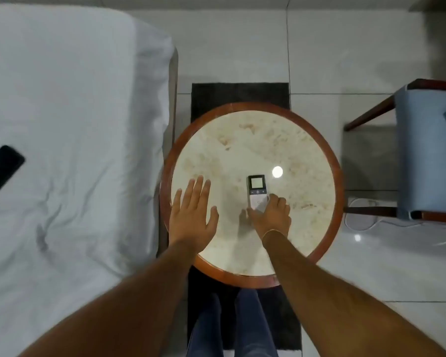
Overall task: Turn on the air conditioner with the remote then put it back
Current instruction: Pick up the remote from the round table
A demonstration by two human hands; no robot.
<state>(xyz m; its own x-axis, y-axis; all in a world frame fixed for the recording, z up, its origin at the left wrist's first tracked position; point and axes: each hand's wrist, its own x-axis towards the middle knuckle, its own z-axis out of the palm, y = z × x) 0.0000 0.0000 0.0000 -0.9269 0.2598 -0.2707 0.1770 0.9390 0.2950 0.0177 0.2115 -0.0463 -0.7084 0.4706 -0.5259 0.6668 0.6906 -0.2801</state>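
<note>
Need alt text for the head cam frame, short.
Seen from above, a person's right hand closes its fingers on the lower end of a remote lying on a round marble-topped table, while the left hand rests flat and open on the table. A white bed with a dark phone lies left, a blue chair right.

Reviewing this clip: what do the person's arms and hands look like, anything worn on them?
Both forearms are bare, no sleeves showing. The right hand has a thin band or thread around its wrist. The left hand shows no rings, watch or gloves.
</note>
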